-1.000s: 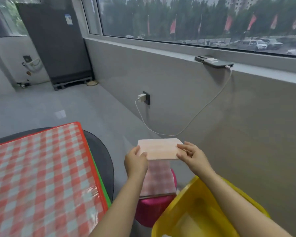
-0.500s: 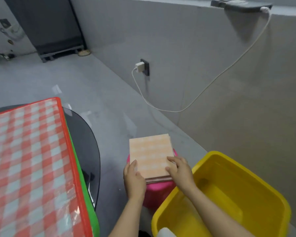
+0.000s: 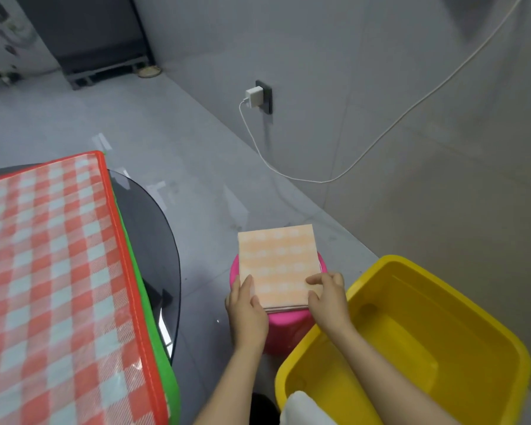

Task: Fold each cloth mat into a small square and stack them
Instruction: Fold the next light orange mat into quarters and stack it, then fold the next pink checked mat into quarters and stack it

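A folded orange checked mat (image 3: 278, 262) lies square on top of a thin stack of other folded mats, whose edges show under its near side. The stack rests on a pink round stool (image 3: 284, 328). My left hand (image 3: 247, 311) sits at the stack's near left corner with the thumb on top of the orange mat. My right hand (image 3: 327, 297) holds the near right corner, fingers curled over the top. A large red checked mat (image 3: 49, 271) lies spread on the table at the left, with a green edge (image 3: 154, 342) showing beneath it.
A yellow plastic tub (image 3: 436, 348) stands right of the stool, with something white (image 3: 304, 409) at its near rim. A dark glass round table (image 3: 154, 240) carries the spread mat. A white cable (image 3: 288, 170) hangs from a wall charger (image 3: 253, 95) along the grey wall.
The orange folded mat was held up in the air and has come down onto the stack on the pink stool. Both hands stay at its near corners. My view has tilted downward.
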